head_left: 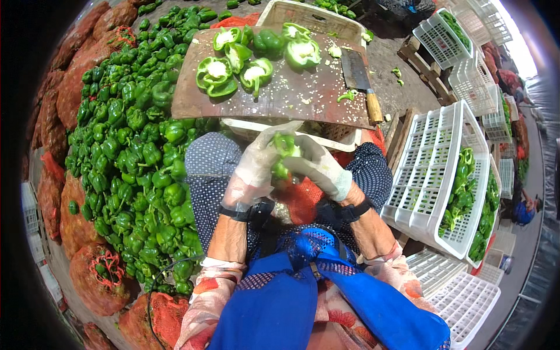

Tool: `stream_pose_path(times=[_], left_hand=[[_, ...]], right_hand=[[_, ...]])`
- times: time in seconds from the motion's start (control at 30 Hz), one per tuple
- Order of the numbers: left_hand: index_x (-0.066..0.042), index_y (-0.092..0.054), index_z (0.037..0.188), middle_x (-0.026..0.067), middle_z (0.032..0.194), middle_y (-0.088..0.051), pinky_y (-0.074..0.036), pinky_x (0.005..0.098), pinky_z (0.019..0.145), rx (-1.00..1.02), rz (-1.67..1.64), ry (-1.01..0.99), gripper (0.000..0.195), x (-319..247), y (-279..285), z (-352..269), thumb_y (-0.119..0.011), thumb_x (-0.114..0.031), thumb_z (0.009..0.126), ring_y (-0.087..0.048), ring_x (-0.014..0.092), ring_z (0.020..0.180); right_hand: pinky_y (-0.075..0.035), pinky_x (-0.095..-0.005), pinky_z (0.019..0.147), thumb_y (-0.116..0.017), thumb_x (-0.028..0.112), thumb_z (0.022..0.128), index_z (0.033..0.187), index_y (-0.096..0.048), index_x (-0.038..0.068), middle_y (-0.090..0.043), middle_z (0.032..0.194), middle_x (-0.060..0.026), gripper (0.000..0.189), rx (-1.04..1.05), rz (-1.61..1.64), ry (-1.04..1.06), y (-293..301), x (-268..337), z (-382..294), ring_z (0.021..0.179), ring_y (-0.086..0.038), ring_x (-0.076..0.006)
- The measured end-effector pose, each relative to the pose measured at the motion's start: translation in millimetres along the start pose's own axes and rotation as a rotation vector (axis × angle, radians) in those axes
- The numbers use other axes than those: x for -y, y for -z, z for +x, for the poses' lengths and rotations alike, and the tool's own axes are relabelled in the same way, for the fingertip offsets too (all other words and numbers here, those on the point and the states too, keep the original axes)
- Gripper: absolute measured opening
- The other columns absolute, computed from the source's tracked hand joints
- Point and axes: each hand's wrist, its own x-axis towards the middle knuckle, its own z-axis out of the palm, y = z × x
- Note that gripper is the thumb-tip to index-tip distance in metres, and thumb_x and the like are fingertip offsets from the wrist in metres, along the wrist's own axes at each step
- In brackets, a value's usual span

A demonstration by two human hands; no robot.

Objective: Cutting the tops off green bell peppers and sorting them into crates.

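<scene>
Both gloved hands meet over my lap around a piece of green bell pepper [284, 146], whose pale inside partly shows. My left hand [261, 155], in a white glove with a clear plastic one over it, grips it from the left. My right hand [318, 164] closes on it from the right; the lower part is blurred. Beyond them lies a seed-strewn cutting board [280, 107]. It bears cut pepper halves [214, 72], a darker green pepper [268, 42] and a cleaver [355, 70] with a wooden handle at the right.
A large heap of green bell peppers [131, 144] lies left, bordered by red mesh sacks [96, 280]. The board rests on a plastic crate [302, 13]. At right stand white crates [420, 170] with peppers and wooden pallets [409, 57]. A person in blue [525, 212] is far right.
</scene>
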Motion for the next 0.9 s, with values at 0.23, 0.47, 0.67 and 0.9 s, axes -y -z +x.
stream_pose_path(times=[0.23, 0.47, 0.67, 0.9], left_hand=[[-0.001, -0.05, 0.133, 0.014, 0.138, -0.053, -0.041, 0.0365, 0.107, -0.02, -0.025, -0.015, 0.073, -2.0, -13.7, -7.4, -0.071, -0.05, 0.084, -0.051, 0.022, 0.126], [0.0, -0.051, 0.132, 0.0137, 0.132, -0.058, -0.044, 0.035, 0.104, 0.237, 0.022, 0.029, 0.053, -4.6, 2.5, -9.8, -0.066, -0.029, 0.09, -0.056, 0.023, 0.121], [-0.004, -0.065, 0.12, 0.0086, 0.118, -0.067, -0.048, 0.0317, 0.097, 0.165, 0.405, 0.119, 0.038, -9.9, -9.2, -5.4, -0.065, -0.024, 0.088, -0.061, 0.019, 0.109], [-0.006, -0.066, 0.117, 0.0109, 0.124, -0.062, -0.049, 0.0358, 0.096, 0.368, 0.663, -0.246, 0.031, -6.0, -0.4, -6.5, -0.061, -0.011, 0.086, -0.061, 0.026, 0.112]], right_hand=[[-0.049, -0.0371, 0.091, -0.071, 0.03, 0.084, 0.132, -0.051, 0.0, -0.065, 0.113, -0.0193, 0.061, -0.096, -0.257, 0.012, -10.5, 17.9, -16.3, 0.106, -0.064, -0.028], [-0.05, -0.0411, 0.089, -0.066, 0.038, 0.087, 0.122, -0.057, 0.002, -0.064, 0.113, -0.0223, 0.051, 0.219, -0.48, -0.085, 7.6, 38.0, -9.9, 0.104, -0.063, -0.0348], [-0.046, -0.0381, 0.097, -0.062, 0.034, 0.089, 0.136, -0.05, 0.004, -0.057, 0.132, -0.0196, 0.058, 0.421, -0.527, 0.103, 39.3, 19.2, -3.2, 0.118, -0.057, -0.029], [-0.047, -0.0224, 0.071, -0.062, 0.022, 0.092, 0.138, -0.047, 0.005, -0.062, 0.102, -0.0026, 0.052, 0.543, -0.104, -0.164, 41.1, 27.9, -14.3, 0.082, -0.056, -0.0078]])
